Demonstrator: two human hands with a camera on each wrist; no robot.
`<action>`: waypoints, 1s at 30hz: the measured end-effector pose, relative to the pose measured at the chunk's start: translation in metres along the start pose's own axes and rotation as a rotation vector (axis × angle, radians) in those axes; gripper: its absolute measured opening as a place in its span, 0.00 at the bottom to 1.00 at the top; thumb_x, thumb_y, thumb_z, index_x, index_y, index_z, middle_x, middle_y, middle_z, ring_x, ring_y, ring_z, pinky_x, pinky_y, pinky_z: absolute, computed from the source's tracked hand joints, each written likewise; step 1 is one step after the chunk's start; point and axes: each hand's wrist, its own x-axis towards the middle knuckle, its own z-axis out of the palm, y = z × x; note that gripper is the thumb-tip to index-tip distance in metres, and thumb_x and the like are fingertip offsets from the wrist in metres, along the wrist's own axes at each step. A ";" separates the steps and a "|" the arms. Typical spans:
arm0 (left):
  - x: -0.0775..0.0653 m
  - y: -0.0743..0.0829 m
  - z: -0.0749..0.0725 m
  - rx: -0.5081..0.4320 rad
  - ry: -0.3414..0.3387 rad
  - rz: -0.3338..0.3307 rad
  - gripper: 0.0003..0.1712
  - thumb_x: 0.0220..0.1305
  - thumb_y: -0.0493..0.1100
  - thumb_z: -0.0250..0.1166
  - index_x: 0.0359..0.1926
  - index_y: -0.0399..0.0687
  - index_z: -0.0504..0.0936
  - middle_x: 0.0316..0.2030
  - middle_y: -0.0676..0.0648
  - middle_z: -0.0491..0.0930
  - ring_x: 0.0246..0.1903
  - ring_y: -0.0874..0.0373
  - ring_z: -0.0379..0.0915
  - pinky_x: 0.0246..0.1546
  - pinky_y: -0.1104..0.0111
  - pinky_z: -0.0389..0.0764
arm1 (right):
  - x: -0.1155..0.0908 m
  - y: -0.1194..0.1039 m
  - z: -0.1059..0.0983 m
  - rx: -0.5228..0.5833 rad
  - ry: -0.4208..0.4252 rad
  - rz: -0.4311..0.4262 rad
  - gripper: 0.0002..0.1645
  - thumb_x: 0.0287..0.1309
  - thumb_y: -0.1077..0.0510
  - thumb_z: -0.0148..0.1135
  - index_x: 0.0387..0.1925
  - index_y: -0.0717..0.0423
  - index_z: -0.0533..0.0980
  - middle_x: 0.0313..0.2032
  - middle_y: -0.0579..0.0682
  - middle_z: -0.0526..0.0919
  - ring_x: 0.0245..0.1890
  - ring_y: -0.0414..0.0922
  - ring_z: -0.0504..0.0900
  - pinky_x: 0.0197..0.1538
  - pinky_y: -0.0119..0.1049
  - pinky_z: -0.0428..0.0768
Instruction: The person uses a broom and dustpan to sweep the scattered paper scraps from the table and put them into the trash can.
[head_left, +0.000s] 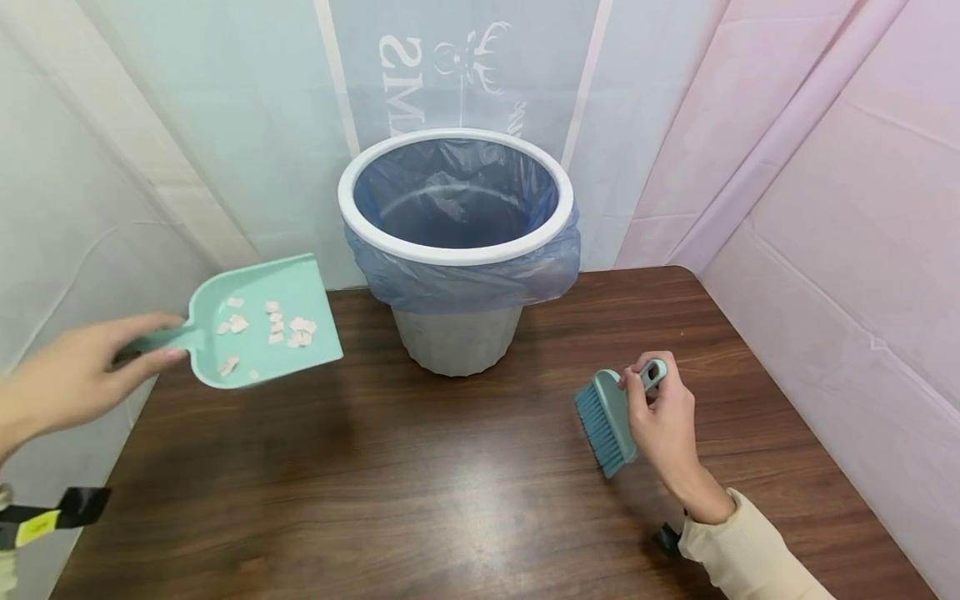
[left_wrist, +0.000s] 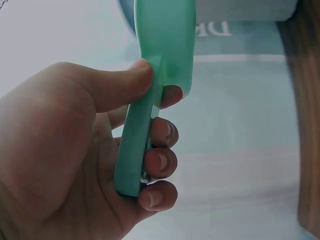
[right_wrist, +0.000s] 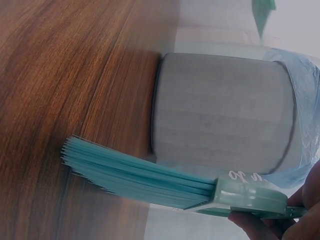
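My left hand (head_left: 93, 367) grips the handle of a mint-green dustpan (head_left: 262, 287), fingers wrapped round it with the thumb along the top in the left wrist view. The pan is raised at the left, its open edge facing the bin, and several small pale paper scraps (head_left: 302, 327) lie on it. On the right, my right hand (head_left: 663, 417) holds a small green hand brush (head_left: 613, 408) by its looped handle. The brush's teal bristles (right_wrist: 125, 170) point down and left, close over the table in the right wrist view.
A grey waste bin (head_left: 457, 337) with a white rim (head_left: 456, 254) and a blue plastic liner (head_left: 465, 283) stands at the back middle of the brown wooden table (head_left: 420, 467). Pale fabric walls (head_left: 840, 250) enclose the table at the back and sides.
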 end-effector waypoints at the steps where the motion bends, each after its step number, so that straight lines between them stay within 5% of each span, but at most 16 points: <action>1: 0.002 -0.002 -0.005 0.009 0.014 0.002 0.22 0.75 0.42 0.62 0.60 0.29 0.75 0.40 0.33 0.84 0.29 0.53 0.73 0.30 0.51 0.80 | 0.000 0.000 0.000 -0.001 0.000 0.000 0.05 0.69 0.72 0.55 0.41 0.63 0.70 0.30 0.53 0.83 0.24 0.33 0.75 0.21 0.23 0.67; 4: 0.009 -0.006 -0.019 0.025 0.062 0.000 0.22 0.75 0.42 0.62 0.59 0.27 0.75 0.37 0.31 0.83 0.26 0.52 0.74 0.24 0.56 0.79 | 0.000 0.000 0.001 -0.004 -0.001 0.000 0.06 0.69 0.73 0.56 0.41 0.62 0.70 0.30 0.54 0.83 0.22 0.34 0.74 0.21 0.23 0.68; 6: 0.015 -0.010 -0.027 0.017 0.101 -0.010 0.22 0.74 0.42 0.63 0.57 0.26 0.76 0.37 0.30 0.83 0.25 0.61 0.74 0.21 0.65 0.77 | 0.000 0.000 0.001 -0.006 -0.003 0.001 0.07 0.68 0.73 0.56 0.41 0.62 0.70 0.30 0.54 0.83 0.23 0.34 0.75 0.21 0.23 0.68; 8: 0.020 -0.013 -0.035 -0.013 0.135 -0.017 0.22 0.74 0.41 0.63 0.57 0.24 0.75 0.41 0.23 0.81 0.29 0.49 0.82 0.22 0.59 0.82 | 0.001 0.000 0.001 -0.009 -0.003 0.001 0.07 0.68 0.73 0.57 0.41 0.61 0.70 0.30 0.54 0.83 0.23 0.34 0.75 0.22 0.22 0.69; 9: 0.023 -0.015 -0.040 -0.037 0.144 -0.025 0.22 0.75 0.41 0.62 0.57 0.24 0.75 0.43 0.21 0.80 0.31 0.53 0.83 0.24 0.62 0.83 | 0.001 0.000 0.001 -0.011 -0.003 0.000 0.07 0.68 0.73 0.57 0.41 0.61 0.70 0.30 0.54 0.83 0.24 0.34 0.75 0.22 0.22 0.69; 11: 0.030 -0.016 -0.048 -0.060 0.164 -0.039 0.23 0.75 0.41 0.62 0.58 0.23 0.75 0.47 0.19 0.77 0.35 0.47 0.85 0.24 0.60 0.84 | 0.001 0.000 0.002 -0.010 -0.002 -0.003 0.07 0.68 0.73 0.57 0.41 0.62 0.70 0.30 0.54 0.83 0.23 0.33 0.75 0.22 0.22 0.69; 13: 0.036 -0.014 -0.057 -0.076 0.168 -0.056 0.24 0.76 0.42 0.61 0.59 0.22 0.73 0.51 0.16 0.74 0.44 0.25 0.79 0.31 0.44 0.83 | 0.001 -0.001 0.001 -0.009 0.001 -0.006 0.07 0.68 0.73 0.57 0.41 0.62 0.70 0.30 0.54 0.83 0.22 0.32 0.74 0.22 0.22 0.68; 14: 0.040 -0.012 -0.062 -0.079 0.168 -0.063 0.25 0.76 0.42 0.60 0.60 0.22 0.73 0.51 0.16 0.73 0.45 0.24 0.78 0.35 0.40 0.81 | 0.001 -0.001 0.002 -0.008 0.001 -0.007 0.07 0.68 0.73 0.57 0.41 0.62 0.70 0.30 0.54 0.83 0.23 0.32 0.74 0.22 0.22 0.68; 15: 0.044 -0.012 -0.066 -0.078 0.175 -0.061 0.25 0.76 0.43 0.60 0.60 0.22 0.73 0.51 0.16 0.73 0.43 0.35 0.83 0.36 0.48 0.85 | 0.001 -0.001 0.001 -0.008 0.000 -0.008 0.07 0.68 0.73 0.57 0.41 0.62 0.70 0.30 0.54 0.83 0.23 0.32 0.74 0.22 0.22 0.68; 16: 0.048 -0.010 -0.072 -0.062 0.180 -0.056 0.25 0.76 0.43 0.60 0.59 0.22 0.73 0.50 0.16 0.74 0.42 0.29 0.81 0.35 0.47 0.85 | 0.001 -0.001 0.001 -0.008 -0.001 -0.009 0.07 0.68 0.73 0.57 0.41 0.62 0.70 0.30 0.54 0.83 0.22 0.32 0.74 0.22 0.22 0.68; 18: 0.057 -0.009 -0.082 -0.056 0.188 -0.037 0.24 0.76 0.43 0.60 0.58 0.24 0.74 0.47 0.17 0.76 0.34 0.53 0.84 0.33 0.66 0.86 | 0.001 -0.001 0.001 -0.007 -0.003 -0.008 0.07 0.68 0.73 0.57 0.41 0.62 0.70 0.30 0.54 0.83 0.22 0.32 0.73 0.22 0.22 0.68; 20: 0.065 -0.008 -0.091 -0.040 0.198 -0.007 0.23 0.76 0.44 0.61 0.57 0.24 0.75 0.44 0.19 0.78 0.27 0.77 0.71 0.26 0.85 0.72 | 0.001 -0.002 0.001 -0.007 -0.004 -0.006 0.07 0.68 0.73 0.57 0.40 0.62 0.70 0.30 0.54 0.83 0.22 0.34 0.74 0.22 0.22 0.68; 24: 0.083 -0.001 -0.107 0.001 0.174 0.045 0.25 0.75 0.45 0.61 0.58 0.25 0.75 0.45 0.21 0.79 0.27 0.82 0.67 0.23 0.86 0.67 | 0.002 -0.002 0.002 -0.008 -0.006 -0.005 0.07 0.68 0.73 0.57 0.40 0.62 0.70 0.30 0.53 0.83 0.22 0.37 0.76 0.23 0.22 0.69; 28: 0.103 0.020 -0.120 0.097 0.093 0.062 0.28 0.78 0.49 0.58 0.63 0.28 0.73 0.46 0.23 0.78 0.32 0.60 0.74 0.32 0.65 0.78 | 0.002 -0.002 0.002 -0.016 -0.007 -0.005 0.07 0.67 0.73 0.57 0.40 0.62 0.70 0.30 0.54 0.83 0.23 0.41 0.79 0.24 0.21 0.70; 30: 0.112 0.034 -0.124 0.131 0.039 0.054 0.30 0.79 0.50 0.55 0.66 0.28 0.69 0.49 0.22 0.76 0.38 0.39 0.74 0.38 0.45 0.78 | 0.002 -0.002 0.002 -0.012 -0.004 -0.007 0.07 0.67 0.73 0.57 0.40 0.63 0.70 0.30 0.54 0.83 0.24 0.40 0.79 0.24 0.21 0.70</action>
